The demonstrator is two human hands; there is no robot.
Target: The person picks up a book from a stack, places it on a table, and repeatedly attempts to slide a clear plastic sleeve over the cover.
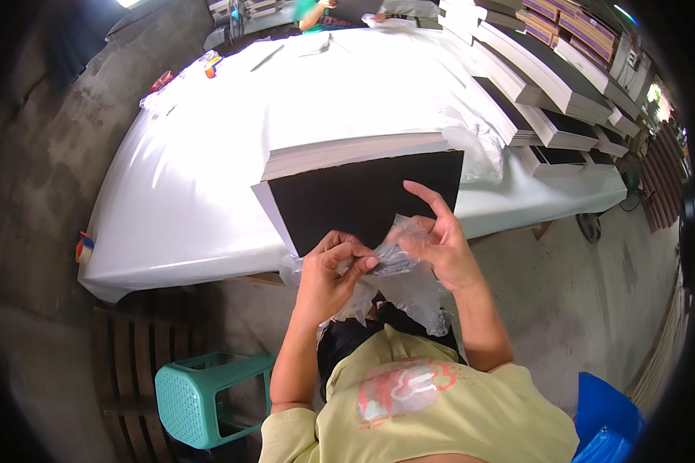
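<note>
Both of my hands are on a crumpled clear plastic bag [413, 289] in front of my waist, at the table's near edge. My left hand [336, 266] pinches its gathered edge between thumb and fingers. My right hand [440, 239] has the plastic between thumb and curled fingers, while its index finger points up and away. Just beyond my hands a stack of boards [355, 189] with a black face and pale edges rests at the table's near edge. The lower edge of the black face is hidden behind my hands and the plastic.
A white-covered table [185, 185] spreads ahead. Piles of black-and-white boards [548, 77] stand at its right. Tape rolls [211, 69] lie at the far left, another tape roll [84, 248] at the left edge. A green stool [201, 393] is tipped at lower left. Across the table stands a person [313, 15].
</note>
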